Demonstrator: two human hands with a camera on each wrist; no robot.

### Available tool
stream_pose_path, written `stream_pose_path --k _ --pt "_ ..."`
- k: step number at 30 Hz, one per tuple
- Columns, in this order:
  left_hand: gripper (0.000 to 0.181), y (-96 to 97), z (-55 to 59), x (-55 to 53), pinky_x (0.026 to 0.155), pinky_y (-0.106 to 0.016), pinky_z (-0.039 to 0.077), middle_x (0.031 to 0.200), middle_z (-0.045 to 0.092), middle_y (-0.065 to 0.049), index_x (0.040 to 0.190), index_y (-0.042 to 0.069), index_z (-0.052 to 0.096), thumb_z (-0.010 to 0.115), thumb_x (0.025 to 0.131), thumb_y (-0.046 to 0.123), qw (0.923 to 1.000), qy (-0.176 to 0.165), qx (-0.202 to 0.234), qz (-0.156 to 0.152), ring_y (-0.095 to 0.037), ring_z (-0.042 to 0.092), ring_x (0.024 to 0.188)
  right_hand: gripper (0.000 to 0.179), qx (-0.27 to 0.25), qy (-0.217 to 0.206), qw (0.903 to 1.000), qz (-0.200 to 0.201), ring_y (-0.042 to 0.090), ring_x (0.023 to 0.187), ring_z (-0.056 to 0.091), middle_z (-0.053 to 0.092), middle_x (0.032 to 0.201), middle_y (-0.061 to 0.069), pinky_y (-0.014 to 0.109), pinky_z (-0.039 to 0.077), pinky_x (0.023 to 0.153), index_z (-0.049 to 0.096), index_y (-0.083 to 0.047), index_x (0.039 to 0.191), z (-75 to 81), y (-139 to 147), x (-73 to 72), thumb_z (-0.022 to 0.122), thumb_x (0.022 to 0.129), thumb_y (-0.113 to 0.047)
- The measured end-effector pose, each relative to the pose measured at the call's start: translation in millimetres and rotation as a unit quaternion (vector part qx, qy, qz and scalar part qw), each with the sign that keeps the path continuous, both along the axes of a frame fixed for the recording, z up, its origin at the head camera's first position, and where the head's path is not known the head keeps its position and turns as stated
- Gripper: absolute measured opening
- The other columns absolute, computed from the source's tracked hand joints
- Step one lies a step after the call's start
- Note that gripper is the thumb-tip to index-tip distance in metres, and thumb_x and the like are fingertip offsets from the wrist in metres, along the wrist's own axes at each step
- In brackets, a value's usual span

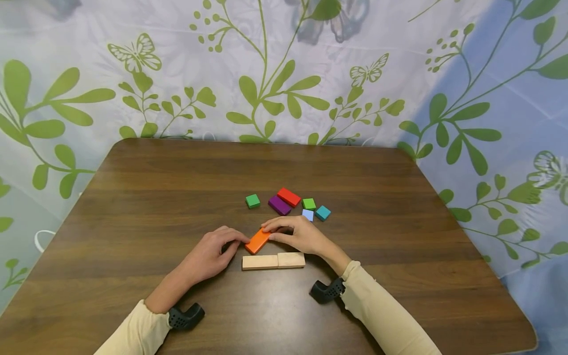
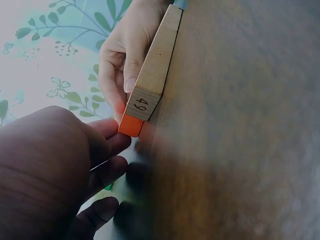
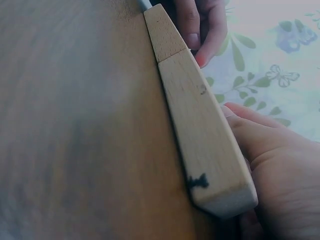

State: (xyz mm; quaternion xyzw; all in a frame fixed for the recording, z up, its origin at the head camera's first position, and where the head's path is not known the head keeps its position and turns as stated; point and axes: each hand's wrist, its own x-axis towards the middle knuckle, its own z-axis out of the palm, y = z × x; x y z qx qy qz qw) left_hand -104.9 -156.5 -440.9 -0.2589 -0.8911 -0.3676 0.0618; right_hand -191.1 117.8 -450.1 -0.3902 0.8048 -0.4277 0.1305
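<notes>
An orange block [image 1: 258,240] lies at a slant on the table between the two hands. Fingertips of the left hand [image 1: 216,254] touch its near left end; the left wrist view shows them against the orange end face. With thumb and fingers, the right hand [image 1: 301,235] pinches the block's far right end. Just in front lie two plain wooden blocks, a left one [image 1: 260,262] and a right one [image 1: 291,260], end to end in a row. The left one has "49" written on its end. In the right wrist view, the wooden blocks hide most of the orange block.
Behind the hands lie a green block [image 1: 253,201], a purple block [image 1: 280,205], a red block [image 1: 289,197], a light green block [image 1: 308,204], a teal block [image 1: 323,213] and a pale blue block [image 1: 307,215], partly behind the right hand. A leaf-patterned cloth [image 1: 177,74] hangs behind the table [image 1: 177,172].
</notes>
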Motion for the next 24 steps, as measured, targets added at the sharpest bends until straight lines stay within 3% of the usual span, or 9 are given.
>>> stream_pose_path --k 24 --pt "0.023 0.6 0.5 -0.7 0.088 -0.040 0.057 0.110 0.075 0.006 0.112 0.017 0.077 0.067 0.098 0.002 1.0000 -0.008 0.001 0.000 -0.013 0.066 0.103 0.023 0.000 0.004 1.0000 0.000 0.012 0.119 0.066 0.072 0.129 -0.004 0.030 0.056 0.095 0.077 -0.020 0.121 -0.2 0.4 -0.5 0.072 0.099 -0.023"
